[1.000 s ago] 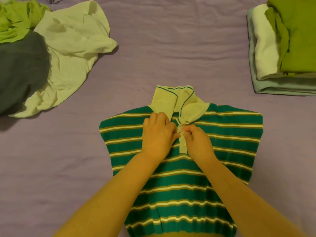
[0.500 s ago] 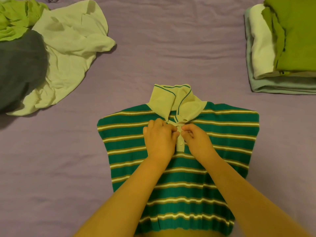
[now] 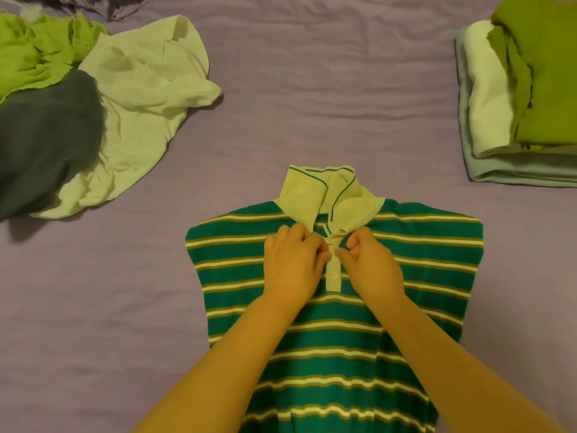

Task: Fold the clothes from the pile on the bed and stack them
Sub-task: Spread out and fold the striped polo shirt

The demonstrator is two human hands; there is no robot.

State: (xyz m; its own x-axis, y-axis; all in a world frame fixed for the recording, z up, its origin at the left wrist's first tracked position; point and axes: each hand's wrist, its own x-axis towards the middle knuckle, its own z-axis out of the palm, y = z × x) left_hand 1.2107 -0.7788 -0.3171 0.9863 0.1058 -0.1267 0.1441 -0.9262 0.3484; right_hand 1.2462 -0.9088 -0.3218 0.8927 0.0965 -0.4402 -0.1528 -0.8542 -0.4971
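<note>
A green polo shirt (image 3: 421, 264) with white and olive stripes lies flat on the purple bed, front up, its pale collar (image 3: 324, 195) pointing away from me. My left hand (image 3: 293, 264) and my right hand (image 3: 371, 267) meet at the button placket (image 3: 333, 276) just below the collar. Both pinch the placket's edges with curled fingers. The unfolded pile (image 3: 131, 98) of pale, lime and dark grey clothes lies at the far left. A stack of folded clothes (image 3: 537, 98) sits at the far right, an olive-green piece on top.
The purple bedsheet (image 3: 312, 89) stretches bare between the pile, the stack and the shirt. A strip of sheet (image 3: 93, 323) lies left of the shirt. The shirt's lower hem runs out of the frame's bottom edge.
My hands have stayed at the placket and spread slightly apart; the lower button now shows between them. The view has shifted a little.
</note>
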